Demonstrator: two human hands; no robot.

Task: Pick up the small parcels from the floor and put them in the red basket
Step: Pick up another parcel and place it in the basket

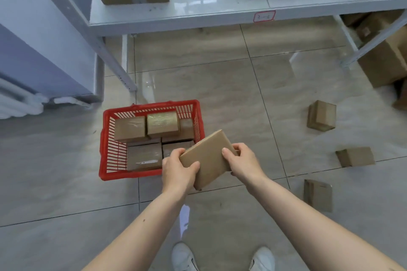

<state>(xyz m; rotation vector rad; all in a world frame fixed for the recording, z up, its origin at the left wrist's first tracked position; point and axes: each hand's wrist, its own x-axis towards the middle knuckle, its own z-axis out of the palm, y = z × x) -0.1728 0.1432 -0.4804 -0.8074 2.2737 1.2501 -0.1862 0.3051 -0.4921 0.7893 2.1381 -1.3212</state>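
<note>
A flat brown cardboard parcel (209,158) is held tilted in the air, just right of the red basket's near right corner. My left hand (177,170) grips its lower left edge and my right hand (242,160) grips its right edge. The red basket (103,138) stands on the tiled floor and holds several brown parcels, one (162,123) stacked on top. Three more small parcels lie on the floor to the right: one far (321,115), one in the middle (355,156) and one near (317,194).
A white metal shelf rack (198,17) with large cartons stands behind the basket; its leg (114,66) slants down just beyond the basket. More cartons (385,64) sit under the rack at right. A blue-grey cabinet (44,50) fills the left. My white shoes (182,257) show at the bottom.
</note>
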